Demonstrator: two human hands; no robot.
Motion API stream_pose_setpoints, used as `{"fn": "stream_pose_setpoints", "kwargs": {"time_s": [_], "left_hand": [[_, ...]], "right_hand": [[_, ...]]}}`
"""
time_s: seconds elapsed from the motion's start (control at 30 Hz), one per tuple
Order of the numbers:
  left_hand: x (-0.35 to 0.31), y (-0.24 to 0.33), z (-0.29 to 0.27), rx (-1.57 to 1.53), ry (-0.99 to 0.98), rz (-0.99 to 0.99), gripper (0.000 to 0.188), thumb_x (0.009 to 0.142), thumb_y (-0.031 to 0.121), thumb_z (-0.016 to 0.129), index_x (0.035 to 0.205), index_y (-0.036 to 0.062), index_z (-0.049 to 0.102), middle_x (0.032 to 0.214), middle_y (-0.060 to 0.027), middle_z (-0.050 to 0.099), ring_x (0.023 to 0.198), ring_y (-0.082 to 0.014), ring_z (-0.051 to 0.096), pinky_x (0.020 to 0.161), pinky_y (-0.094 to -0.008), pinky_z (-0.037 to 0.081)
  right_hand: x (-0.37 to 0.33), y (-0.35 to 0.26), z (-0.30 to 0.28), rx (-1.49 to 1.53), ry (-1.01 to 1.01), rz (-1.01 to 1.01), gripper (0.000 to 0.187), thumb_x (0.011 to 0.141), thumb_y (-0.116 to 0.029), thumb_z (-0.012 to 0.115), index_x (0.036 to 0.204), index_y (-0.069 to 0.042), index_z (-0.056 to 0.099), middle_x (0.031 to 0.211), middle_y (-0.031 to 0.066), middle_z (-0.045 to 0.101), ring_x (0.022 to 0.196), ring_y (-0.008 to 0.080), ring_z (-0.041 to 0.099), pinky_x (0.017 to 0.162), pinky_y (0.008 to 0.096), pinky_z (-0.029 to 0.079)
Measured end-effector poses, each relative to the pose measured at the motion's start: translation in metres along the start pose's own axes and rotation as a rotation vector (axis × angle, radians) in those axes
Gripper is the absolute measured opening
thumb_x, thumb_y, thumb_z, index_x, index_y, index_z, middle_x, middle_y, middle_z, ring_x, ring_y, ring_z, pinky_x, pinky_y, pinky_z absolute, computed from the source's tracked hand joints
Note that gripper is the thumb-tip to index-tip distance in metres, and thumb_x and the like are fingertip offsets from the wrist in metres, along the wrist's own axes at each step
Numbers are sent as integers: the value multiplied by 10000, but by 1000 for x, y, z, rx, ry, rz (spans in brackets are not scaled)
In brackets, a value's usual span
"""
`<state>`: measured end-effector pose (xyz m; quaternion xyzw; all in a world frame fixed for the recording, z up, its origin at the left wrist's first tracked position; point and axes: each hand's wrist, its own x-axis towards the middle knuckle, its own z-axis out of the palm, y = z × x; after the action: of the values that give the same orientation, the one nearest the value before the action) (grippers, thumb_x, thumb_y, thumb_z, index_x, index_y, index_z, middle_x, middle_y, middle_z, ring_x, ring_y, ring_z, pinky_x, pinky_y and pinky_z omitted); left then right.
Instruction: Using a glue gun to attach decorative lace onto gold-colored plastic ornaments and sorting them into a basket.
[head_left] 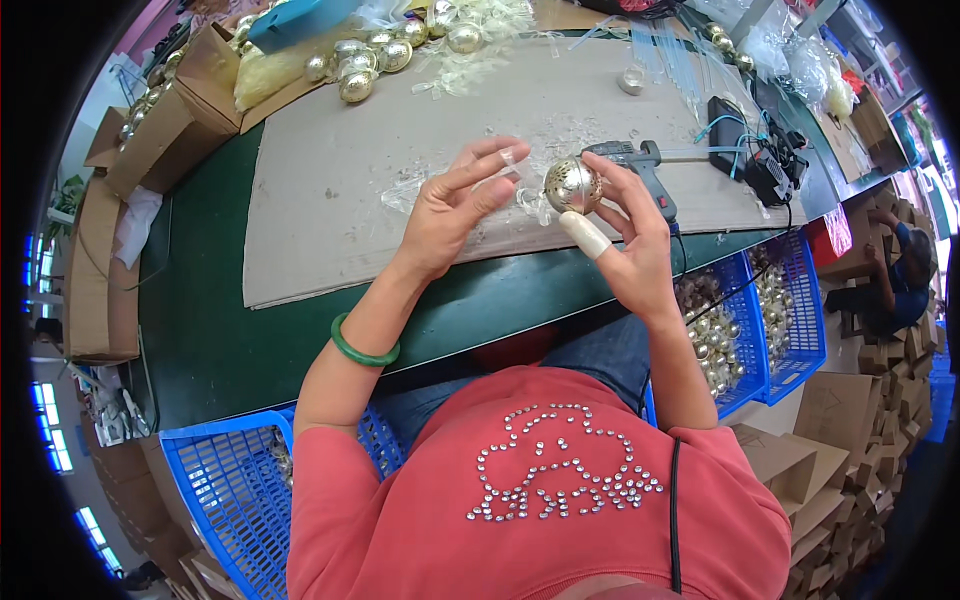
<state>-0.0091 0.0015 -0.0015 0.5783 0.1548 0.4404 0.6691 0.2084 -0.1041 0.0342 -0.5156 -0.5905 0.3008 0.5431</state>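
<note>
My right hand [635,235] grips a shiny gold ball ornament [572,187] between thumb and fingers; a pale cover wraps its thumb. The ball has a pattern of small dark holes on one side. Just left of it is my left hand [450,210], thumb and index finger apart, with tape on a fingertip. A clear, ribbon-like piece [535,205] shows between the left fingertips and the ball; whether the left hand touches it is unclear. Behind the right hand lies a grey glue gun [655,180] with a red switch, partly hidden.
Cardboard [310,220] covers much of the green table [200,300], strewn with clear scraps. Gold balls [357,85] sit at the back, glue sticks [665,60] at back right. A black power adapter [768,180] trails cords. Blue baskets [235,480] flank me; a co-worker [900,275] is far right.
</note>
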Motion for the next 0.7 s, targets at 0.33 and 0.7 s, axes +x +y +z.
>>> {"fn": "stream_pose_setpoints", "kwargs": {"time_s": [0.33,0.7], "left_hand": [[1,0,11,549,-26,208,797,886,124,846,1586,296,505,1607,-103,396,1212,-250,667,992,-411,623],[1,-6,15,571,55,258,904,837,173,895,1620,203,445,1236,-67,583,1091,-193,654,984,-374,632]], "right_hand": [[3,46,-42,-486,268,13,565,920,-162,791,1423,-3,588,1327,136,673,1236,280,631,1068,398,498],[1,56,-30,-739,404,-55,563,844,-253,859,1329,-49,659,1216,154,705,1121,348,625,1001,452,490]]}}
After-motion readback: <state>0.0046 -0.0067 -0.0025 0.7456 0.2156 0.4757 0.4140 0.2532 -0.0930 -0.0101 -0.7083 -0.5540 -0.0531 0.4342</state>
